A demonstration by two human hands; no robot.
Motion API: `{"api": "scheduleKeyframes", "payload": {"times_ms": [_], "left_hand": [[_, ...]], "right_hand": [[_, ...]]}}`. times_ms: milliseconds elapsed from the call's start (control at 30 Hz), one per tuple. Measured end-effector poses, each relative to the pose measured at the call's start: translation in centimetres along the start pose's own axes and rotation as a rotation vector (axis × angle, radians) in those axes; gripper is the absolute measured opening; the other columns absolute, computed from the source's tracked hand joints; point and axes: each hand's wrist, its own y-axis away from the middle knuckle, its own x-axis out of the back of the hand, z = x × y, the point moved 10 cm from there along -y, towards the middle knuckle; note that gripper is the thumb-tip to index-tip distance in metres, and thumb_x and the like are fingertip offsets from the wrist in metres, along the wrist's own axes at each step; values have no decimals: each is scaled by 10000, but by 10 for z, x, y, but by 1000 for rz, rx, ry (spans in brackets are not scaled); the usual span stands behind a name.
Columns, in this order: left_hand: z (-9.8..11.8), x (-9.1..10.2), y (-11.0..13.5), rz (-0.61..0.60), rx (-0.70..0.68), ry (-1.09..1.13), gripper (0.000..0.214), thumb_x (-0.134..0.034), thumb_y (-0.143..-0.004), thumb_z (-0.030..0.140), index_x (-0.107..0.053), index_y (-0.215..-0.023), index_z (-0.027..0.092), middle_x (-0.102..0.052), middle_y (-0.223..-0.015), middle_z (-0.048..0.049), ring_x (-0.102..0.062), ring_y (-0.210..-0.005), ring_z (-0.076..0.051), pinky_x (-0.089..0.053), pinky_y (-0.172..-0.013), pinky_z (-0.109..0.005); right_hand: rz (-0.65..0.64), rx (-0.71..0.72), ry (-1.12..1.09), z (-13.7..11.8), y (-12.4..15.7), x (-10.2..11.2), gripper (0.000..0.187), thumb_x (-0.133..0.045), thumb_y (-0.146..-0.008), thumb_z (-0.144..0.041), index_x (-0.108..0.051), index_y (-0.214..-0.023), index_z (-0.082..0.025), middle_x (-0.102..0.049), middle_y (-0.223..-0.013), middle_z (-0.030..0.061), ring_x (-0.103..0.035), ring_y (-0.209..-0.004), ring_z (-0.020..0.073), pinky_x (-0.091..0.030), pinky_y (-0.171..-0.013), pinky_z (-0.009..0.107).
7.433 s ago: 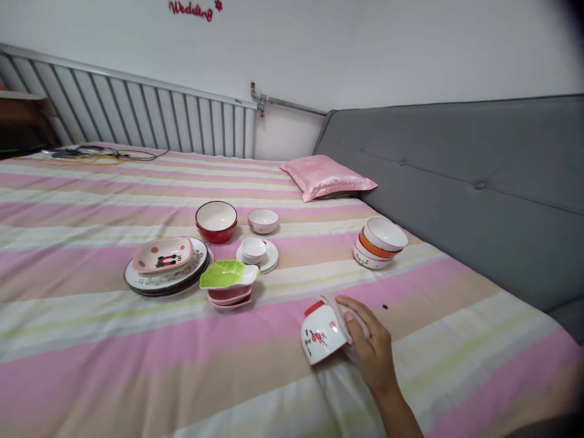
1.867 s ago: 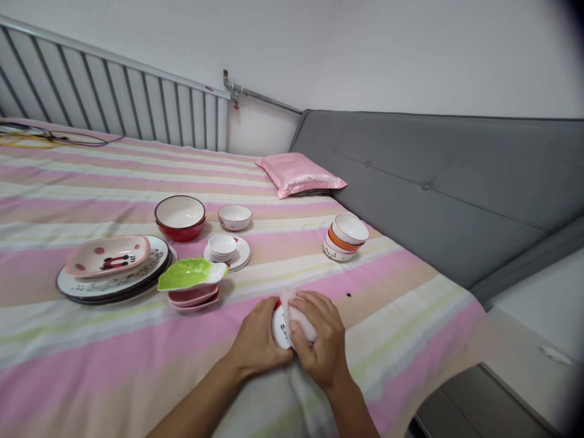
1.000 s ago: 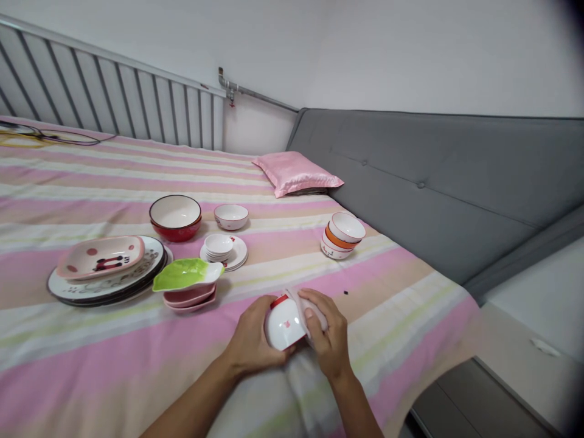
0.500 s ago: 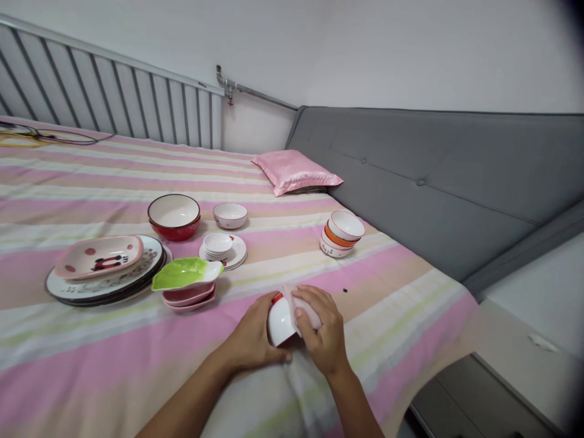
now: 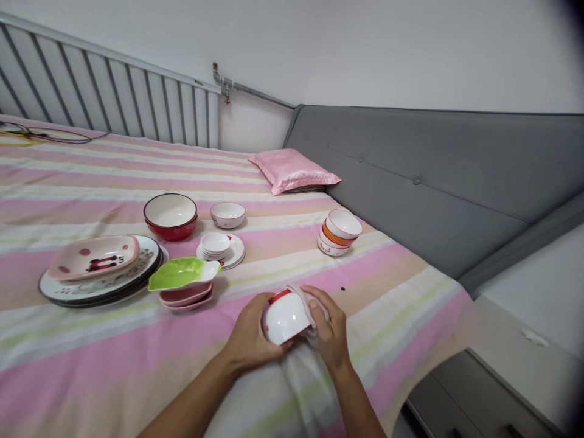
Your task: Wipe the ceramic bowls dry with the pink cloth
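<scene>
A white bowl with red trim (image 5: 286, 317) is tilted on its side above the bed's near edge. My left hand (image 5: 252, 331) grips its left side, thumb under the lower rim and fingers round the back. In my right hand (image 5: 332, 331) a pale pink cloth (image 5: 306, 299) is bunched and pressed against the bowl's right side. The fingers of that hand are curled over the cloth, partly hiding it. Nearest to my left hand lie a green leaf-shaped dish (image 5: 182, 274) and stacked pink dishes (image 5: 187, 298).
Stacked bowls (image 5: 344, 225) stand at the right, a single white bowl (image 5: 228, 215) and red bowls (image 5: 171, 216) farther back. Plates (image 5: 103, 286) are piled at left, small dishes (image 5: 215, 243) beside them. A pink pillow (image 5: 294, 170) lies by the grey headboard (image 5: 410, 164).
My right hand and the cloth have shifted to the bowl's right edge, baring more of its white surface. The bowl stays in my left hand.
</scene>
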Motion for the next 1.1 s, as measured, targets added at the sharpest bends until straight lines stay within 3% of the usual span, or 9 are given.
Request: {"api": "scheduleKeyframes", "payload": {"times_ms": [367, 500, 733, 933, 1100], "left_hand": [[-10, -1, 2, 35, 89, -132, 550, -708, -576, 345, -491, -1052, 177, -615, -994, -80, -589, -878, -254, -474, -781, -372], [-15, -8, 2, -48, 93, -65, 673, -754, -573, 373, -455, -1144, 179, -583, -1098, -94, -566, -979, -274, -464, -854, -403], [-26, -19, 2, -234, 15, 37, 1029, -839, -465, 338, -324, -1341, 173, -426, -1374, -150, -407, -1245, -357, -319, -1051, -492], [-19, -15, 0, -182, -21, -15, 842, -752, -571, 316, -374, -1311, 183, -523, -1300, -109, -502, -1166, -310, -397, -1008, -432], [-5, -8, -1, -98, -56, -76, 753, -728, -554, 318, -448, -1242, 192, -572, -1229, -104, -541, -1111, -310, -423, -967, -418]], "right_hand": [[-87, 274, 250, -48, 6, -18, 292, -474, -831, -220, -627, -1079, -207, -621, -1114, 68, -517, -1097, 229, -416, -953, 404], [-63, 240, 218, -40, 4, -15, 282, -467, -846, -225, -626, -1078, -204, -627, -1104, 61, -519, -1094, 216, -420, -946, 389], [-27, 140, 113, -18, -1, -6, 281, -469, -857, -247, -626, -1087, -208, -624, -1123, 54, -536, -1081, 200, -430, -940, 363], [-14, 110, 77, -15, 0, -3, 267, -468, -863, -262, -631, -1070, -217, -625, -1120, 44, -540, -1078, 197, -432, -940, 357], [0, 82, 32, -9, 1, 0, 268, -441, -882, -288, -624, -1068, -226, -634, -1094, 38, -559, -1046, 199, -449, -908, 356]]}}
